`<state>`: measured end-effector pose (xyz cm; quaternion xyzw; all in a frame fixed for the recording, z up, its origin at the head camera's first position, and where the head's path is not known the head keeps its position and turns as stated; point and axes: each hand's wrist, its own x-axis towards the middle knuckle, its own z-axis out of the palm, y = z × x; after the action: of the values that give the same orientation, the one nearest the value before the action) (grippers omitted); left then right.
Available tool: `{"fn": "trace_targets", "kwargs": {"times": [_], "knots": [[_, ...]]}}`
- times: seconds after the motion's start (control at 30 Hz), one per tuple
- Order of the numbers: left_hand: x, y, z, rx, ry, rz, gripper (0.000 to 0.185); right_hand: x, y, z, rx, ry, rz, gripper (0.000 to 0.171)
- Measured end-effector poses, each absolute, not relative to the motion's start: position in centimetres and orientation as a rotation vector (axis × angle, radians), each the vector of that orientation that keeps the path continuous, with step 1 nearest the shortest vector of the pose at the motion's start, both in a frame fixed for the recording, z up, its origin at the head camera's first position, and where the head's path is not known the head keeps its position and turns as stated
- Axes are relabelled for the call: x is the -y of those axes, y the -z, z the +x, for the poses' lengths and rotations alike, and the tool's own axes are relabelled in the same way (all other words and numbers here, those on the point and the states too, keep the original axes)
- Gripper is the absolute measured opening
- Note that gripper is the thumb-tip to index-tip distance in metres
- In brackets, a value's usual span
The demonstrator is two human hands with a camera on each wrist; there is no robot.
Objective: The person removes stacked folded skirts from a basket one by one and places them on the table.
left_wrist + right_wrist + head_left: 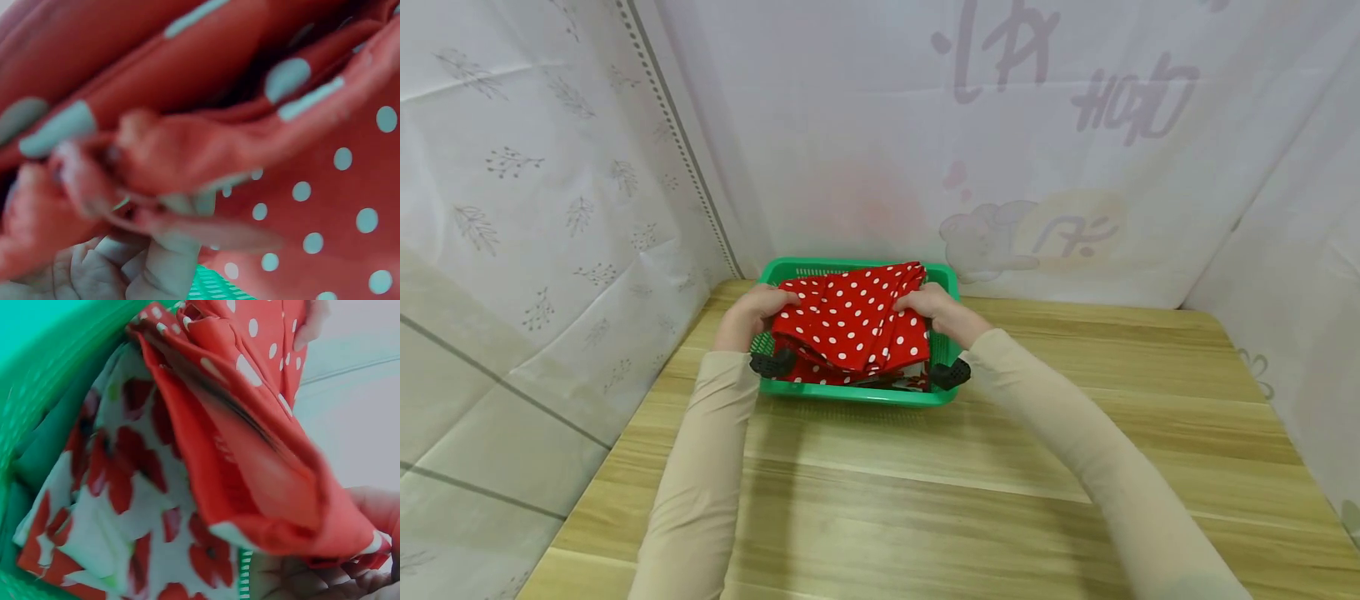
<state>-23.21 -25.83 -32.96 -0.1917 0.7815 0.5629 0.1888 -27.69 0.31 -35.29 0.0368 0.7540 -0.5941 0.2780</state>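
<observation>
Both hands hold a folded red cloth with white polka dots [850, 312] over a green plastic basket [857, 394]. At its left side, my left hand [758, 308] grips the edge with thumb and fingers. On the opposite side my right hand [942, 310] pinches the cloth. A knotted red tie [87, 181] hangs by the left fingers in the left wrist view, blurred. Layers of the fold gape in the right wrist view. Beneath lies a white cloth with red flowers [144, 506], inside the basket. The basket's bottom is hidden.
The basket stands on a wood-grain table [865, 508], near its back edge. Behind it hangs a pale printed curtain [850, 167], with another patterned sheet [550, 208] on the left. Black wrist devices [951, 375] overhang the basket's front.
</observation>
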Motion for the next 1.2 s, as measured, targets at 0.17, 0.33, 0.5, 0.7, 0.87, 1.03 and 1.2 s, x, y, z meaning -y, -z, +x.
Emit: {"fn": "trace_targets", "kwargs": {"times": [0.17, 0.33, 0.5, 0.7, 0.87, 1.03, 1.2], "knots": [[25.8, 31.7, -22.8, -2.227, -1.591, -0.515, 0.049, -0.8, 33.9, -27.4, -2.013, 1.627, 0.075, 0.044], [25.7, 31.9, -23.2, -2.195, -1.597, -0.498, 0.051, -1.2, 33.4, -27.2, -2.013, 1.617, 0.074, 0.044], [25.4, 33.3, -23.6, -2.139, -1.586, -0.549, 0.055, -1.4, 33.9, -27.2, -2.014, 1.604, 0.101, 0.044], [25.2, 34.9, -24.2, -2.166, -1.447, -0.605, 0.056, -1.2, 34.5, -27.1, -2.047, 1.58, 0.095, 0.043], [25.5, 36.1, -24.8, -2.221, -1.203, -0.631, 0.055, -1.1, 35.2, -26.9, -2.097, 1.537, 0.104, 0.044], [25.4, 36.4, -24.7, -2.205, -1.142, -0.623, 0.045, -1.1, 35.6, -26.8, -2.135, 1.511, 0.095, 0.046], [25.2, 36.7, -24.6, -2.224, -1.117, -0.63, 0.041, -1.1, 36.0, -26.8, -2.142, 1.508, 0.094, 0.05]]}}
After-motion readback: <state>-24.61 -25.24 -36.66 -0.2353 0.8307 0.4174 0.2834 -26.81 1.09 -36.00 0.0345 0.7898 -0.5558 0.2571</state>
